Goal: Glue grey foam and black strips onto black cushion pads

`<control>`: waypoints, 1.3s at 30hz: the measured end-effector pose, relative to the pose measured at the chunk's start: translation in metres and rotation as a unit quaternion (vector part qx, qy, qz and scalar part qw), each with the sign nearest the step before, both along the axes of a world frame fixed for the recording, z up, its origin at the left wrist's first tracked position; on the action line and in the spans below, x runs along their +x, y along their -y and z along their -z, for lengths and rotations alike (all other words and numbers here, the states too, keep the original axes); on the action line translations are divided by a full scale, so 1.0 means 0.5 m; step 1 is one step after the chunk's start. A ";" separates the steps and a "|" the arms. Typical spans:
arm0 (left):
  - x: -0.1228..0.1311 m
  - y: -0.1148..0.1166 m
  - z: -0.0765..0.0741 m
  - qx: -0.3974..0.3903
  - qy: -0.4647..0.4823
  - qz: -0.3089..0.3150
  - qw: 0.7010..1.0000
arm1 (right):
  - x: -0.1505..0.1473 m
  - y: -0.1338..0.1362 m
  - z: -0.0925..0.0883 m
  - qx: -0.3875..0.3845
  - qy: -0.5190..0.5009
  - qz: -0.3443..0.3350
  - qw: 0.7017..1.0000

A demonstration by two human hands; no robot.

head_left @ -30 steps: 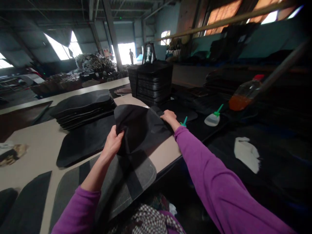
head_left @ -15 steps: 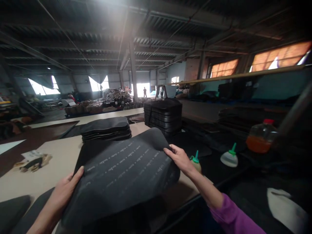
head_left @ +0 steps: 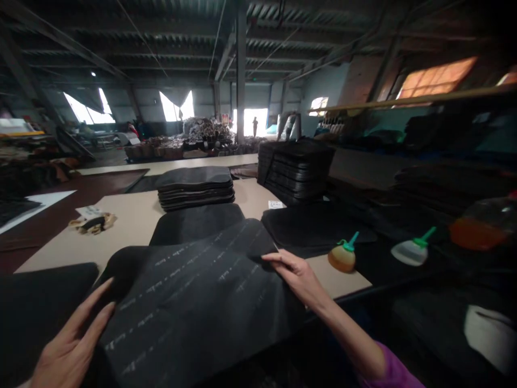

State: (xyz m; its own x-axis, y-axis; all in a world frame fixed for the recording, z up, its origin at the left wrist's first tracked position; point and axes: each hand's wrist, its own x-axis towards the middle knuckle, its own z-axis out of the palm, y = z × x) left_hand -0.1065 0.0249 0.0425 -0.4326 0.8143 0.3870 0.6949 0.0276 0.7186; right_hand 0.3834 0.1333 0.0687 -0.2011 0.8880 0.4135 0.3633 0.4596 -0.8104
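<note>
In a dim hall (head_left: 169,51), by a beige table (head_left: 129,213), right hand (head_left: 301,276) pinches black sheet (head_left: 197,302), left hand (head_left: 67,347) spread.

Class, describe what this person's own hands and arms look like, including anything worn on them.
The left hand and right hand are bare, without gloves. A plain purple sleeve covers part of the right arm, leaving the wrist uncovered; no left sleeve is discernible.
</note>
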 end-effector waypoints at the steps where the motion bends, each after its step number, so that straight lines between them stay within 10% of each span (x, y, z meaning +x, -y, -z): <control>1: 0.015 0.014 0.000 -0.030 0.025 -0.002 0.999 | 0.003 0.008 0.016 -0.010 0.007 0.008 1.000; 14: 0.098 0.088 0.062 -0.173 0.189 -0.012 0.966 | 0.062 0.079 0.160 -0.200 0.017 0.122 0.972; 39: 0.067 -0.066 0.055 -0.225 0.079 0.024 0.971 | 0.026 -0.024 0.173 -0.169 0.094 0.107 0.975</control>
State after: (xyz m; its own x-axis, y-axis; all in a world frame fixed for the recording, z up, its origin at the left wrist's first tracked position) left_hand -0.0731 0.0579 0.0150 -0.4153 0.9062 -0.0800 0.5856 0.3336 0.7388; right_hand 0.3967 0.1452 -0.0179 -0.0399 0.9972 0.0626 0.5782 0.0742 -0.8125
